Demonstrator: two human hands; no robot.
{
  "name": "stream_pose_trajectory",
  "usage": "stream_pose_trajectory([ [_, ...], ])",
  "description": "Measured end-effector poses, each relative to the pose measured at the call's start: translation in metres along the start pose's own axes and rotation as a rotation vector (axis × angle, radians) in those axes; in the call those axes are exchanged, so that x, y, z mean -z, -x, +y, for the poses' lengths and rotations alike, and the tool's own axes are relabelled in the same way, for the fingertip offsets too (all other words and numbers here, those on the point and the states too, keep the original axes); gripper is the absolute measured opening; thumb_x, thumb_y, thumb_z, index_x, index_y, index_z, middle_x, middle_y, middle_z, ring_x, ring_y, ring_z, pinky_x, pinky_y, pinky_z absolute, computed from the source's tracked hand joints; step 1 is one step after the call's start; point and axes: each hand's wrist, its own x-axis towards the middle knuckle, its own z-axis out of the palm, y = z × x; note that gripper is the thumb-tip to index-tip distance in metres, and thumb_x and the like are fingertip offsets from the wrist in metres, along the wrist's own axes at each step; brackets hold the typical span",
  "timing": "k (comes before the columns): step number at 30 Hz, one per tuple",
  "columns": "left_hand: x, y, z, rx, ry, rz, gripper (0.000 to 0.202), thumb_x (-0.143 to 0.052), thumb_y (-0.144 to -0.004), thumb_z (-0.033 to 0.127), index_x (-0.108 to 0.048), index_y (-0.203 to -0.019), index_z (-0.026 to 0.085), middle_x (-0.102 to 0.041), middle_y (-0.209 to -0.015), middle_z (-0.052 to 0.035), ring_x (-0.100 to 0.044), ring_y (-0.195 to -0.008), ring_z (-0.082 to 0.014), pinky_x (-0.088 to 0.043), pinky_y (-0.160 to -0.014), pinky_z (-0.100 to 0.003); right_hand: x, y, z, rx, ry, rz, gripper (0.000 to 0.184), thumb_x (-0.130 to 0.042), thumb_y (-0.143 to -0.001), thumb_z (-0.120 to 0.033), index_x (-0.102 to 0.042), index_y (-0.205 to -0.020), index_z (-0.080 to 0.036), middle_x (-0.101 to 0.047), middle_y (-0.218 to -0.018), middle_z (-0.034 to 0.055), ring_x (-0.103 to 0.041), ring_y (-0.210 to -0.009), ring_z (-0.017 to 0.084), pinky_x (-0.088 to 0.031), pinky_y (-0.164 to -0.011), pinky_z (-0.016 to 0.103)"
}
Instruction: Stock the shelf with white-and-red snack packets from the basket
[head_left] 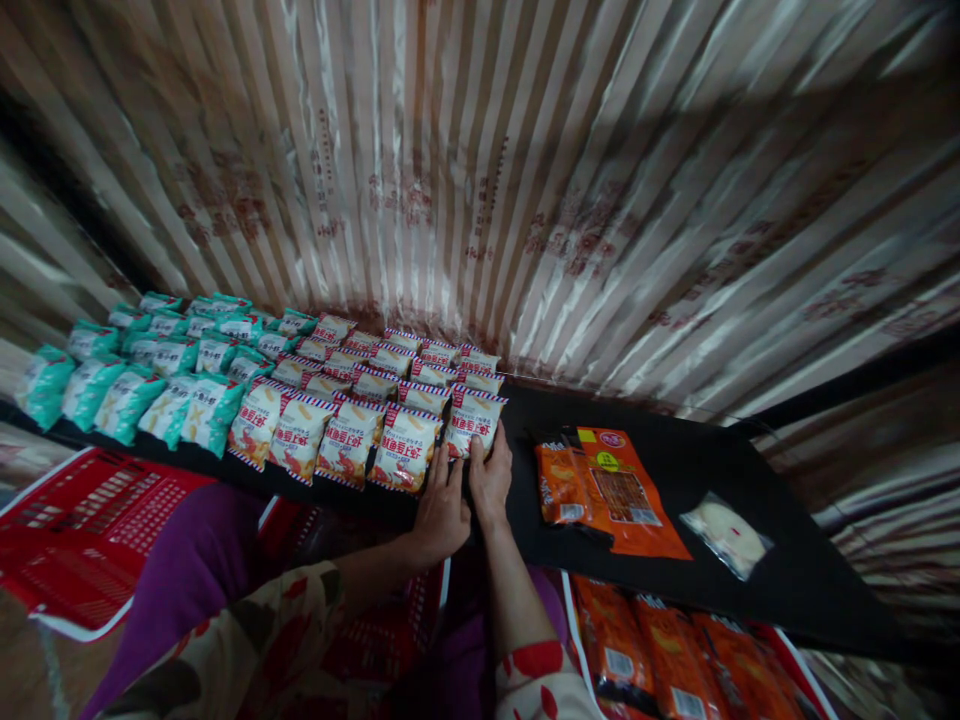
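Note:
Small white, red and blue snack bags (349, 440) stand upright in rows on a black board. My right hand (491, 478) grips the rightmost front snack bag (472, 420) by its right side and lower edge, thumb on the front. At that bag's lower left, my left hand (444, 515) reaches in with fingers stretched out, touching near the gap beside the neighbouring bag (401, 448). Teal snack bags (212, 412) continue the rows to the left. What the hidden fingertips press on cannot be made out.
On the board (645, 405) to the right lie orange packets (622, 490) and a clear packet with a round white item (726, 533). Below are a red basket (97, 520) at left and more orange packets (664, 650) in another basket. Striped sheeting (450, 180) hangs behind.

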Motion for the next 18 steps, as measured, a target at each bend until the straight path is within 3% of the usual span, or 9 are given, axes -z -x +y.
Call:
stream_pose_trajectory([
  [11,0.0012,0.0015,-0.0008,-0.032,-0.006,0.012,0.074,-0.045,-0.065,0.004,-0.033,-0.138,0.005,-0.010,-0.153,-0.0119,-0.001,-0.141,-0.0270,-0.015,-0.117,-0.046,-0.0044,0.0001,0.0072,0.121,0.034,0.010,0.057,-0.034,-0.088,-0.048,-0.042,-0.134,-0.014,-0.050,-0.132,0.0154,-0.044,-0.122,0.026,-0.035,-0.101,0.046],
  [18,0.0001,0.0022,-0.0040,-0.076,-0.014,0.012,0.076,-0.045,-0.064,0.005,-0.030,-0.139,0.004,-0.008,-0.153,-0.0117,0.003,-0.141,-0.0263,-0.015,-0.116,-0.048,-0.0049,-0.0006,0.0060,0.033,0.014,0.030,0.066,-0.039,-0.086,-0.050,-0.032,-0.140,-0.013,-0.042,-0.140,0.0170,-0.039,-0.129,0.027,-0.034,-0.103,0.046],
])
